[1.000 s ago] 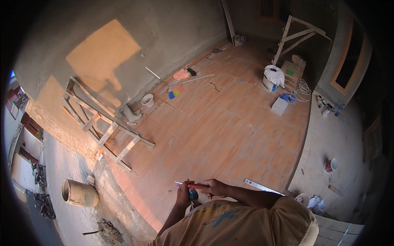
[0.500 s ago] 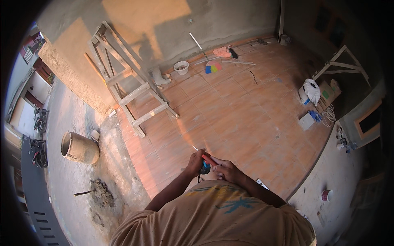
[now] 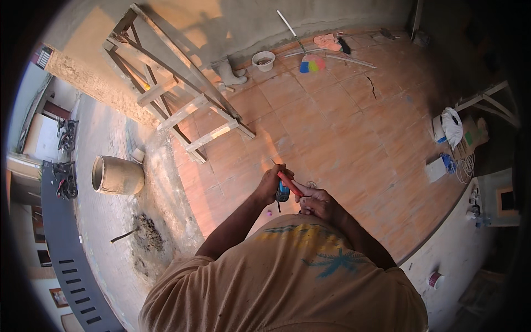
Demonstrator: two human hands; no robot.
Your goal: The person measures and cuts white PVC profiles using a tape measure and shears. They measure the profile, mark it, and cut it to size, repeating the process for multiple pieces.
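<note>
Both my hands are together in front of my chest, above the tiled floor (image 3: 326,138). My right hand (image 3: 319,203) is closed around the lower end of a red-handled tool (image 3: 289,183), whose kind I cannot make out. The tool slants up to the left, and its upper end meets the fingers of my left hand (image 3: 269,185). That hand is curled, with a small blue and black object (image 3: 282,192) against its palm side. A short black strand hangs from the object. The fingers hide the tool's working end.
A wooden trestle (image 3: 182,113) stands ahead to the left, near boots (image 3: 229,73) and a white bucket (image 3: 264,61). A multicoloured broom (image 3: 313,64) lies by the wall. Left is a large drum (image 3: 119,175); right, a white bag (image 3: 452,127) and cable coil (image 3: 466,167).
The view has tilted, so the trestle sits higher and the floor items further right. My hands appear higher up. A thin pale tip beyond my left fingers no longer shows.
</note>
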